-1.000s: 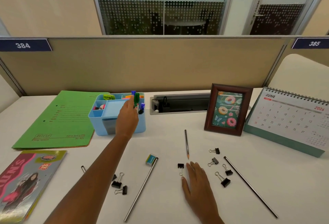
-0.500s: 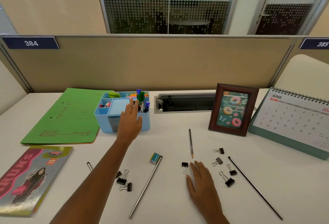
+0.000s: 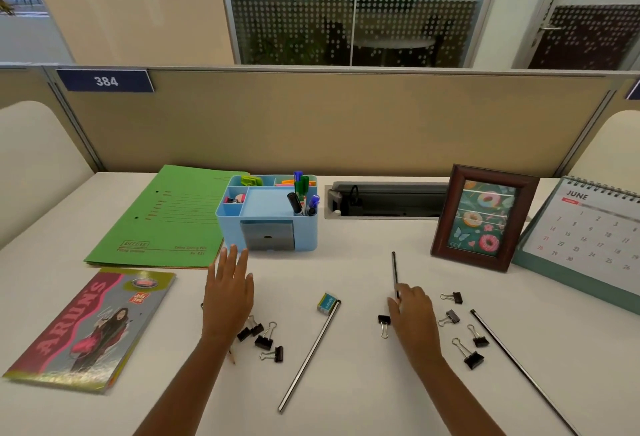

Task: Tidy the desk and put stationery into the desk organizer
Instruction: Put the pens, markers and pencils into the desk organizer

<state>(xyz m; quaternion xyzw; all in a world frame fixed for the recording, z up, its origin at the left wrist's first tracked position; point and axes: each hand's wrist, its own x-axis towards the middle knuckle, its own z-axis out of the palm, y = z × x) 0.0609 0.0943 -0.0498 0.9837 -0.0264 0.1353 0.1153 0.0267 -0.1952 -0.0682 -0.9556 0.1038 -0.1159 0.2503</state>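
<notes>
A light blue desk organizer (image 3: pixel 304 234) stands at the back of the desk with markers (image 3: pixel 300 189) and sticky notes in it. My left hand (image 3: pixel 228 291) hovers open just in front of it, holding nothing. My right hand (image 3: pixel 412 314) rests on the desk with its fingertips on the lower end of a dark pencil (image 3: pixel 394 267). A second pencil (image 3: pixel 308 356) lies beside a small eraser (image 3: pixel 326 303). A third, long pencil (image 3: pixel 512 363) lies at the right. Several black binder clips lie near both hands, such as the binder clip (image 3: pixel 383 324) left of my right hand.
A green folder (image 3: pixel 166 217) and a magazine (image 3: pixel 90 328) lie at the left. A framed picture (image 3: pixel 483 217) and a June calendar (image 3: pixel 588 234) stand at the right. A cable tray (image 3: pixel 384 200) is set into the desk behind. A partition wall closes the back.
My left hand has drawn back from the organizer's pen slot to the desk in front of it. My right hand has slid forward onto the dark pencil's tip.
</notes>
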